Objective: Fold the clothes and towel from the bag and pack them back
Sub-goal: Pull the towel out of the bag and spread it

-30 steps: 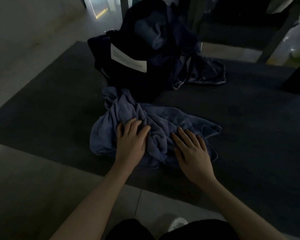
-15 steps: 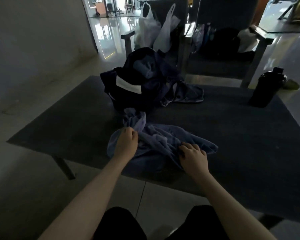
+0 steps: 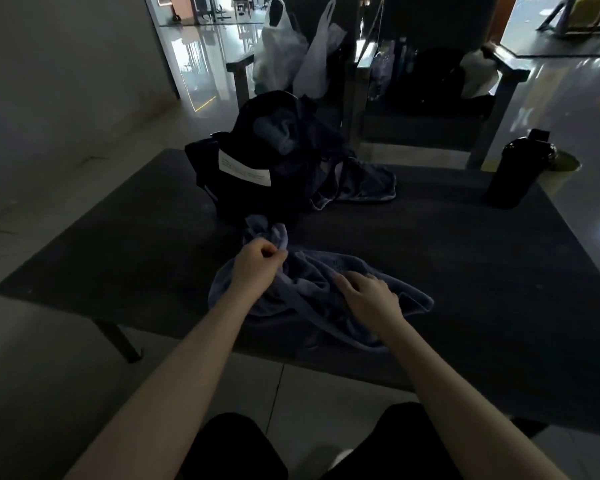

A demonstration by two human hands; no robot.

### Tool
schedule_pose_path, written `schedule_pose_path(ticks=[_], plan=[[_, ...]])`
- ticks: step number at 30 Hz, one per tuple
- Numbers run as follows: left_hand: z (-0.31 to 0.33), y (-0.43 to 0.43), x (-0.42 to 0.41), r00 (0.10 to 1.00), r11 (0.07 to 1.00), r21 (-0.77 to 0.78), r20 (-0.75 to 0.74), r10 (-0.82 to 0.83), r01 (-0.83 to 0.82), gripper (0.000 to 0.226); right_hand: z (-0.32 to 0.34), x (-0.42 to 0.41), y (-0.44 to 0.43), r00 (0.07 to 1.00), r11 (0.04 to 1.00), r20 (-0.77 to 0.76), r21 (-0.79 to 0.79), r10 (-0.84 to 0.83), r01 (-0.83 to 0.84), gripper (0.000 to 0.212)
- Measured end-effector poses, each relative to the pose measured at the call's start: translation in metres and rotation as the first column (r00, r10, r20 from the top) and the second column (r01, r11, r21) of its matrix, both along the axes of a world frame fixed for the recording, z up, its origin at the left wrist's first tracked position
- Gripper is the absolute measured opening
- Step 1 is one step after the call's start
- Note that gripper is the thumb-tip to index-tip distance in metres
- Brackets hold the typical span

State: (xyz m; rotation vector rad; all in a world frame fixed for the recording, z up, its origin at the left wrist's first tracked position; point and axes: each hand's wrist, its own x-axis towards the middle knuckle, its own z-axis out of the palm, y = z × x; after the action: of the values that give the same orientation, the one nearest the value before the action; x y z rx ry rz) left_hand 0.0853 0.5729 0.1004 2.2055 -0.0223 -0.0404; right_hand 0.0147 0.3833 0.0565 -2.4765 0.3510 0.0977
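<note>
Clearly the blue-grey towel (image 3: 309,306) is not folded yet: it lies crumpled in a heap on the dark table (image 3: 465,278), close to the near edge. One twisted end is bunched up toward the dark bag (image 3: 243,192). The left hand (image 3: 257,266) is clenched around a fold at that far end. The right hand (image 3: 371,296) curls its fingers into the cloth on the right part of the heap.

A wide stretch of table top lies between the towel and the black bottle (image 3: 515,171), which stands near the far right corner. The bag stands open just behind the towel, with a white label (image 3: 245,171) on its side and a rolled blue cloth (image 3: 278,133) inside. A dark garment (image 3: 364,187) with a pale hem spills from it onto the table.

The towel looks soft and thick, with deep wrinkles. The table top is flat and matte.
</note>
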Motion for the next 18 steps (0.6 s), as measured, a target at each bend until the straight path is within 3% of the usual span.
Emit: schedule_pose_path(ticks=[3,5,8,10,14,16,18], plan=[[0.018,-0.012,0.0,0.995,0.979,-0.189,-0.052,-0.09,0.079,0.013,0.008,0.0,0.015,0.99,0.976,0.074,0.174,0.118,-0.129,0.065],[0.027,-0.019,-0.005,0.988,0.954,-0.279,-0.074,-0.134,0.108,0.01,0.014,0.0,0.029,0.972,0.96,0.13,0.176,0.197,-0.219,0.067],[0.034,-0.022,-0.013,0.976,0.879,-0.466,-0.127,-0.177,0.099,0.011,0.021,0.003,0.036,0.948,0.972,0.252,0.082,0.193,-0.22,0.035],[0.033,-0.017,-0.013,0.975,0.858,-0.503,-0.119,-0.188,0.104,0.015,0.029,0.003,0.031,0.947,0.983,0.312,0.131,0.081,-0.128,0.015],[0.016,-0.002,-0.007,0.953,0.934,-0.229,-0.064,-0.296,0.274,0.046,0.053,-0.004,0.012,0.891,0.907,0.406,0.42,-0.201,0.014,0.018],[0.006,0.002,-0.01,0.913,0.91,0.088,-0.076,-0.4,0.406,0.053,0.064,-0.009,0.006,0.87,0.863,0.417,0.504,-0.264,0.021,0.021],[-0.007,0.003,-0.014,0.918,0.808,0.472,-0.009,-0.397,0.354,0.033,0.069,-0.012,0.001,0.85,0.869,0.446,0.494,-0.281,0.027,0.022]])
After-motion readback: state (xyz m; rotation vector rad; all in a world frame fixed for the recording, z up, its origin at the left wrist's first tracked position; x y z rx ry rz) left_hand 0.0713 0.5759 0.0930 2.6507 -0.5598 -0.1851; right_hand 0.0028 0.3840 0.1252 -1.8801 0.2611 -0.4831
